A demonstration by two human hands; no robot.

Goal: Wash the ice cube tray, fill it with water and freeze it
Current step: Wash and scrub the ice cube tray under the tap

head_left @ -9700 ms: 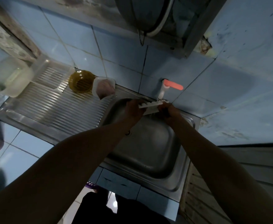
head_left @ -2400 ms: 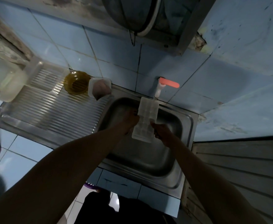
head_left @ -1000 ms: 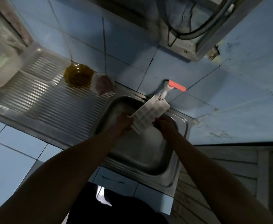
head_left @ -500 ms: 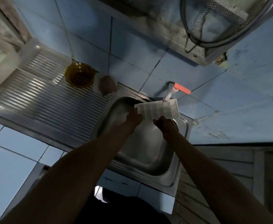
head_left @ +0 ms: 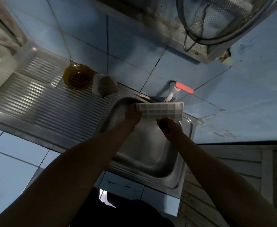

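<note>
On the ribbed drainboard (head_left: 56, 105) at left sits an amber bowl (head_left: 77, 77), just beside a white container (head_left: 104, 86). Over the steel sink (head_left: 151, 154), the left hand (head_left: 133, 115) grips the ice cube tray (head_left: 161, 110) by its left end. Right hand (head_left: 169, 126) holds the tray's near edge below the red-handled tap (head_left: 177, 90); fingers curled, pinch detail unclear.

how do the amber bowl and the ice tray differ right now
Shape and colour: the amber bowl is round and see-through brownish yellow; the ice tray is a long white rectangle split into cells.
Support: the bowl rests on the ribbed drainboard; the tray is held in the air over the sink, just below the tap.
Contact: nothing touches the bowl; the left hand grips the tray's end and the right hand is at its near edge.
</note>
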